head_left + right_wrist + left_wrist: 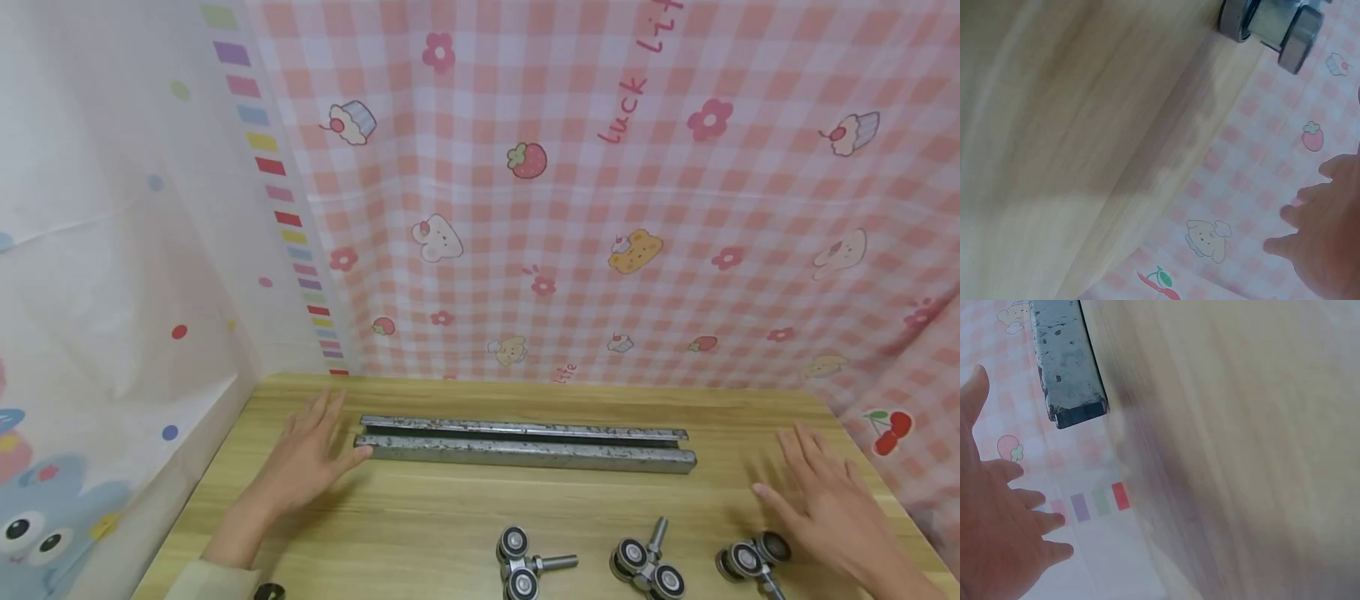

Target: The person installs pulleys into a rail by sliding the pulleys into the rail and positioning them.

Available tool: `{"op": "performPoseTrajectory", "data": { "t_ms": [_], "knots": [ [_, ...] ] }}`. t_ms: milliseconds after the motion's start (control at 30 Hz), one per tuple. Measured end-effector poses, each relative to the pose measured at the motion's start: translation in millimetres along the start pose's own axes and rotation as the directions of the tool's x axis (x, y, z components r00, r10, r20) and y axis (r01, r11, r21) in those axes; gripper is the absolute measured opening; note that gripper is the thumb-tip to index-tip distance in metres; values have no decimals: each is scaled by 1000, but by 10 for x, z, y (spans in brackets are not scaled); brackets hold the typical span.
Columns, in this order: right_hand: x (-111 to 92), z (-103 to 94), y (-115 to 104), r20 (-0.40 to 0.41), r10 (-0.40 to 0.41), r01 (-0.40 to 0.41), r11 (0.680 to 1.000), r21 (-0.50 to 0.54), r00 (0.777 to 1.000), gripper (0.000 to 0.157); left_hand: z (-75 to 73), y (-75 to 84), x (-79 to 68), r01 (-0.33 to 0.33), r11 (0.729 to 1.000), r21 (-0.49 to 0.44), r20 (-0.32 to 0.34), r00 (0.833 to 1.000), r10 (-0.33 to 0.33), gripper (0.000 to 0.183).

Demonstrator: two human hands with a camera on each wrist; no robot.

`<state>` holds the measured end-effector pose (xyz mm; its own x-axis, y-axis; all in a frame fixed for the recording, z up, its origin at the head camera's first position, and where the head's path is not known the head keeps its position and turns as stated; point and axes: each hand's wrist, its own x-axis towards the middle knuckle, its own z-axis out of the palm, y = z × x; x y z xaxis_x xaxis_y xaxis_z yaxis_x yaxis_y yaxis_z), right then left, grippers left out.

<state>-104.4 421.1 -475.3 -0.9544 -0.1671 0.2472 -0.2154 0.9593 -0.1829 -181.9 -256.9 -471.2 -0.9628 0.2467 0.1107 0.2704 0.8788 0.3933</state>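
A metal channel rail [525,454], scuffed and with a slot along its length, lies across the table. My left hand [307,458] is beside its left end, fingers spread and thumb by the rail's corner; whether they touch I cannot tell. In the left wrist view the rail's end [1069,362] shows above the left hand [1007,531]. At the right, my right hand [828,512] is spread and holds nothing. Nearest to it is a roller trolley [746,558] with a threaded bolt. Two similar trolleys stand to its left, one in the middle [667,581] and one farther left [514,542].
The wooden table [420,508] ends at a pink checked cloth [570,208] hanging behind it. White cloth [150,208] hangs at the left. Part of a dark round thing [270,592] shows at the bottom edge, near the left sleeve [213,581].
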Motion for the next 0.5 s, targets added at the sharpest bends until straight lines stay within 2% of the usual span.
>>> {"op": "performPoseTrajectory", "data": {
  "t_ms": [167,300,500],
  "knots": [
    [-80,-69,-43,93,65,-69,997,35,994,92,-5,20,47,12,999,-44,15,1000,-12,105],
    [-123,-98,-91,201,135,-141,990,15,970,96,-3,23,58,41,996,-75,43,998,-38,108],
    [-249,-78,-179,271,177,-183,983,-3,946,96,21,8,63,47,993,-110,66,997,-40,112]
  ]
}}
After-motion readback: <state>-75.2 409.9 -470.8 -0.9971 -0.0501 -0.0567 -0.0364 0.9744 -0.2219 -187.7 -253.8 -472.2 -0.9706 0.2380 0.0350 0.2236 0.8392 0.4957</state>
